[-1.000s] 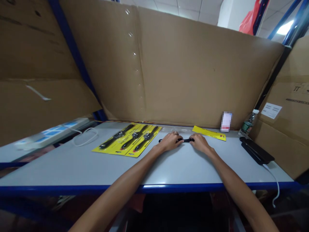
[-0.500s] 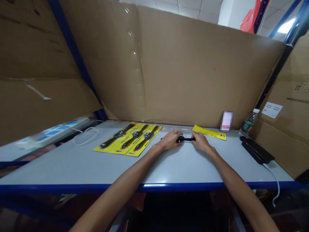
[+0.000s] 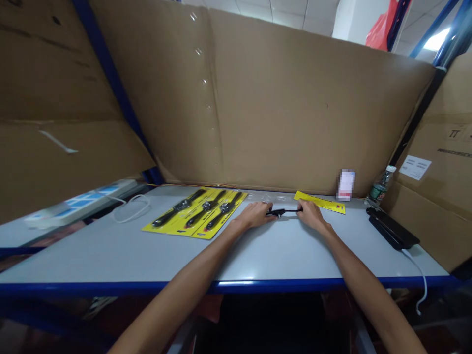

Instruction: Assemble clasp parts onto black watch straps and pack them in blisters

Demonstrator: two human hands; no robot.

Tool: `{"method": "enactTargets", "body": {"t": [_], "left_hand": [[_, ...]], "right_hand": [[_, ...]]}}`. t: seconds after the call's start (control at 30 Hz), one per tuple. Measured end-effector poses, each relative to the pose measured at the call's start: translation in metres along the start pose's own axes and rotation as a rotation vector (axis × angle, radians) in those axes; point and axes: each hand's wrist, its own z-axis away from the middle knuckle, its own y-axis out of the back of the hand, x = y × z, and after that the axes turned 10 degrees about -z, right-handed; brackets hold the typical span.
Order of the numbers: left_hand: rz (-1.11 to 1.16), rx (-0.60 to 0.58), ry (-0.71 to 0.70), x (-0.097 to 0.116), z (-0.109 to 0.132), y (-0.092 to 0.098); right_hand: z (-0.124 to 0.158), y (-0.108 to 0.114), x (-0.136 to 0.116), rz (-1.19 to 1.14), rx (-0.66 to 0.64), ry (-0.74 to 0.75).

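Observation:
My left hand (image 3: 256, 215) is closed around one end of a black spokeshave (image 3: 280, 212), its fingers partly covering the tool. At the other end, the fingers of my right hand (image 3: 310, 214) grip the second handle. The spokeshave is held sideways just over the table, its middle showing between my hands. To the left lie three yellow carded packs (image 3: 199, 231), each with a similar black spokeshave on it. A loose yellow card (image 3: 322, 201) rests behind my right hand, and a clear plastic blister shell (image 3: 269, 197) lies behind the tool.
The white tabletop (image 3: 280, 255) has a blue front edge. A cardboard panel (image 3: 273, 113) stands behind it. On the right are a water bottle (image 3: 380, 188), a blurred-out upright item (image 3: 345, 185) and a black device (image 3: 393, 228) with a white cable. A power strip (image 3: 84, 202) sits left.
The spokeshave has been turned in my hands, so its middle now looks thinner and tilted. Both hands have shifted slightly with it; the packs and card stay put.

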Motion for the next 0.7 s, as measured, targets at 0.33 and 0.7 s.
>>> {"method": "enactTargets", "body": {"t": [0.33,0.7], "left_hand": [[0.096,0.020,0.036,0.018,-0.004,-0.010],[0.047,0.017,0.036,0.028,0.003,-0.006]], "right_hand": [[0.002,-0.001,-0.010,0.017,0.146,-0.035],[0.018,-0.015,-0.036,0.119,-0.144,0.088]]}}
